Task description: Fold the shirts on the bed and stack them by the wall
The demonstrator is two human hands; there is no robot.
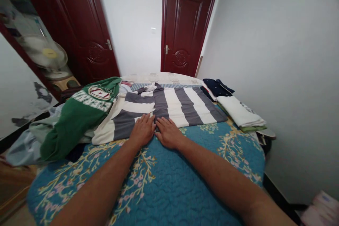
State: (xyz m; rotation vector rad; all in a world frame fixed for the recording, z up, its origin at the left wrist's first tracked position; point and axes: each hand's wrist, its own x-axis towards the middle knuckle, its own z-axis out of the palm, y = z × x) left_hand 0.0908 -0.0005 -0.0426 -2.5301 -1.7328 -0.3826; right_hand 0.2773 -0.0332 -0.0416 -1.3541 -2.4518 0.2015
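Note:
A grey and white striped garment [182, 104] lies spread flat across a table with a blue floral cover [169, 187]. My left hand [143, 129] rests palm down on its near edge, around the middle, with the fingers laid out flat. Right beside it, my right hand [168, 132] also lies palm down, fingertips on the same near edge. Neither hand grips the cloth. The garment's left part shows a sleeve and some creases.
A green garment with white lettering [79, 116] lies heaped with other clothes at the left. Folded white [238, 111] and dark navy [217, 87] clothes are stacked at the back right. A fan [47, 53] stands beyond the left side.

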